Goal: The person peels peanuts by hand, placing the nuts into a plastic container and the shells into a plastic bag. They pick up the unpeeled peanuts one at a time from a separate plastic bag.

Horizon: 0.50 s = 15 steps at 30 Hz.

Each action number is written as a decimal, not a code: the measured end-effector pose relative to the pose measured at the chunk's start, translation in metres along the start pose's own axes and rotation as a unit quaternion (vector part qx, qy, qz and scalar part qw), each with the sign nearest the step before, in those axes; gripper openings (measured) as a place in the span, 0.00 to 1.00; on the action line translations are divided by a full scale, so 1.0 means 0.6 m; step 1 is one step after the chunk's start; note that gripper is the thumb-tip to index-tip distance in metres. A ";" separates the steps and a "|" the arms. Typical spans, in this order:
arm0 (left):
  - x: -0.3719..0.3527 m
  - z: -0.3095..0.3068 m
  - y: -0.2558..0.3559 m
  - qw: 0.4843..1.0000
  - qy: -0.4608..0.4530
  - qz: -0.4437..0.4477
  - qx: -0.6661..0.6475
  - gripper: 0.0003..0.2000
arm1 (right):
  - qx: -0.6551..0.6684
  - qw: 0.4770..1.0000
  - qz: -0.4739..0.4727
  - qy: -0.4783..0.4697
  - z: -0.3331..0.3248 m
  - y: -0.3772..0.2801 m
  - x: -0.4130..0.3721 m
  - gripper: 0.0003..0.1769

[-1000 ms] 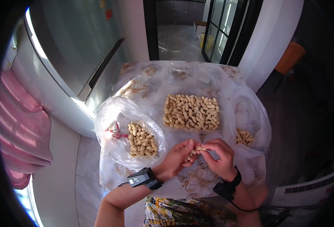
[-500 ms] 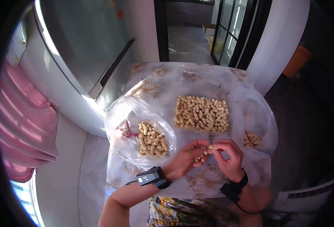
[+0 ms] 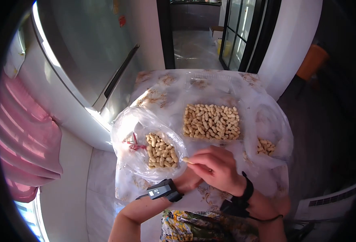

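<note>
My right hand [image 3: 218, 169] pinches a peanut [image 3: 186, 159] between thumb and fingertips, near the right rim of the left plastic bag [image 3: 123, 125]. That bag lies open with a heap of unshelled peanuts [image 3: 161, 151] and a red tie [image 3: 135, 144] in it. My left hand [image 3: 189, 180] is behind and below the right one, its fingers hidden, so what it holds does not show. Beyond both hands, a clear plastic box [image 3: 210, 140] is filled with peanuts in their shells.
At the right, another clear bag [image 3: 268, 121] holds a smaller pile of peanuts [image 3: 265, 147]. The box's clear lid [image 3: 210, 80] lies toward the far table edge. A patterned cloth covers the table [image 3: 155, 97]. A grey refrigerator [image 3: 85, 48] stands at the left.
My right hand has moved left across my left hand, carrying a peanut toward the left bag. The left hand's fingers and the peanuts in them, visible before, are now covered.
</note>
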State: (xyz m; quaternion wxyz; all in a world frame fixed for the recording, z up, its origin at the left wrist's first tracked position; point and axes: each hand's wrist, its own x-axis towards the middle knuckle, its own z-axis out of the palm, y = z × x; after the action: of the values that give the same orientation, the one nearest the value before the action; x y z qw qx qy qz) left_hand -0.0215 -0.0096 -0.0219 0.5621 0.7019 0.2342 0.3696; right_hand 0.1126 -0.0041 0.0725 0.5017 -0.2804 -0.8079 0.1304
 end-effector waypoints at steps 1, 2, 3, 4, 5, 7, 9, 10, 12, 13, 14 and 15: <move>-0.008 -0.002 0.010 0.999 0.008 0.038 0.022 0.15 | -0.001 0.999 -0.043 -0.008 0.013 0.006 0.006 0.15; -0.006 0.003 0.004 0.999 0.002 0.041 0.023 0.15 | -0.007 0.999 -0.044 -0.004 0.015 0.004 0.010 0.15; -0.002 0.007 -0.007 0.999 0.036 0.028 0.005 0.15 | -0.010 1.000 -0.024 -0.003 0.018 0.004 0.014 0.15; 0.003 0.007 -0.012 0.997 0.072 0.014 -0.014 0.16 | -0.012 1.000 -0.005 -0.002 0.019 0.004 0.017 0.16; 0.014 -0.004 0.024 1.000 0.029 0.008 -0.005 0.15 | -0.011 0.999 0.041 -0.009 0.005 -0.001 0.008 0.16; 0.028 0.002 0.021 0.957 0.054 -0.113 -0.263 0.09 | -0.039 0.996 0.074 0.030 -0.024 0.013 -0.015 0.14; 0.032 0.008 0.004 0.857 0.045 -0.175 -0.482 0.09 | -0.062 0.989 0.113 0.069 -0.055 0.031 -0.045 0.13; 0.037 0.011 0.019 0.860 0.079 -0.188 -0.468 0.10 | -0.070 0.985 0.135 0.083 -0.068 0.041 -0.061 0.13; 0.042 0.016 0.031 0.860 0.113 -0.200 -0.456 0.11 | -0.062 0.983 0.156 0.080 -0.077 0.046 -0.085 0.14; 0.042 0.015 0.032 0.861 0.117 -0.207 -0.450 0.11 | -0.041 0.983 0.166 0.069 -0.077 0.044 -0.094 0.15; 0.041 0.014 0.032 0.863 0.121 -0.215 -0.441 0.11 | -0.019 0.983 0.175 0.059 -0.076 0.043 -0.101 0.15; 0.042 0.014 0.031 0.863 0.120 -0.215 -0.440 0.11 | -0.018 0.983 0.175 0.048 -0.071 0.041 -0.104 0.15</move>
State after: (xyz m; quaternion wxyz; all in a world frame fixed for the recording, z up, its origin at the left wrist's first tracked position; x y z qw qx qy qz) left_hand -0.0010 -0.0011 0.0014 0.8457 0.2632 0.2583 0.3857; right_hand 0.1792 -0.0237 0.0339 0.5044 -0.4318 -0.7237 0.1881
